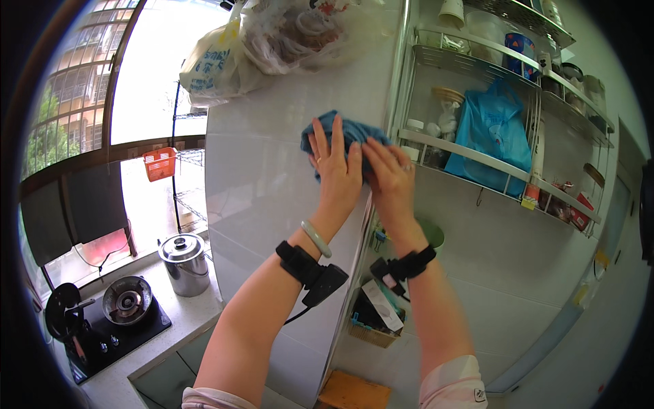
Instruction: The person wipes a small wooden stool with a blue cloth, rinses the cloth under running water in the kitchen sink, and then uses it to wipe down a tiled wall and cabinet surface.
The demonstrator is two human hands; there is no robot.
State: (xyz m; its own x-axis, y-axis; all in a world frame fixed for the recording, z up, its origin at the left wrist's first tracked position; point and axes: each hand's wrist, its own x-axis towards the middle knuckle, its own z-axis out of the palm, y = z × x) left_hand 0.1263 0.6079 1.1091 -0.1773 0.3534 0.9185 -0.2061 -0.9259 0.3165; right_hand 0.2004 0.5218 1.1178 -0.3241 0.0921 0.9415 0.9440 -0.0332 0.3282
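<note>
A crumpled blue cloth (pixel 352 130) is pressed to the glossy white tiled wall (pixel 260 174), close to its right corner. On the cloth's left part lies my left hand (pixel 334 171), fingers spread and palm toward the wall. My right hand (pixel 391 179) grips the cloth's right side with bent fingers. Both thumbs come near each other in front of the cloth. Part of the cloth is hidden behind the hands. Black straps with small cabled devices sit on both wrists, and a pale bangle circles the left one.
Plastic bags (pixel 301 41) hang above the hands. To the right, a metal wall rack (pixel 465 148) holds a blue bag (pixel 493 128) and jars. At lower left are a gas stove (pixel 127 332), a wok (pixel 62 309) and a lidded steel pot (pixel 184 266). A basket (pixel 375 335) sits below.
</note>
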